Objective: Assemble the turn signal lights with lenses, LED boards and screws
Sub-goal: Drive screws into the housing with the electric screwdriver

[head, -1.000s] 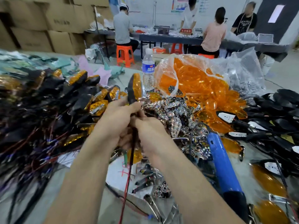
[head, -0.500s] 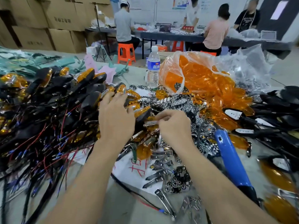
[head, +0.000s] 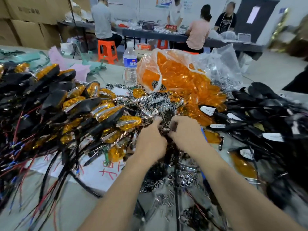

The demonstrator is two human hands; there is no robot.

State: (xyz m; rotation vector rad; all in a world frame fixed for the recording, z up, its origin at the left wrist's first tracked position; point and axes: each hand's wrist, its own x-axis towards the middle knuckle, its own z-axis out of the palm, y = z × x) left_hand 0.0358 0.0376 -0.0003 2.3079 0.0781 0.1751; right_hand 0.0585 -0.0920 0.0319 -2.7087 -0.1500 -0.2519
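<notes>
Shiny perforated LED board [head: 165, 124] pinched between left hand [head: 150, 144] and right hand [head: 184, 133], glossy amber lenses [head: 175, 77] bagged behind

Looks like an assembly workshop: bench [head: 80, 205] heaped with turn signal lights [head: 80, 107], a bag of amber lenses [head: 175, 75], LED boards [head: 160, 100]; stacked cardboard cartons [head: 28, 32], workers [head: 103, 19] on orange stools [head: 107, 49] at a long table [head: 155, 35] behind.

Left hand [head: 150, 144] and right hand [head: 185, 133] are both pinching one small shiny part [head: 165, 130] over the board pile [head: 155, 101], orange lens bag [head: 176, 75] behind.
</notes>
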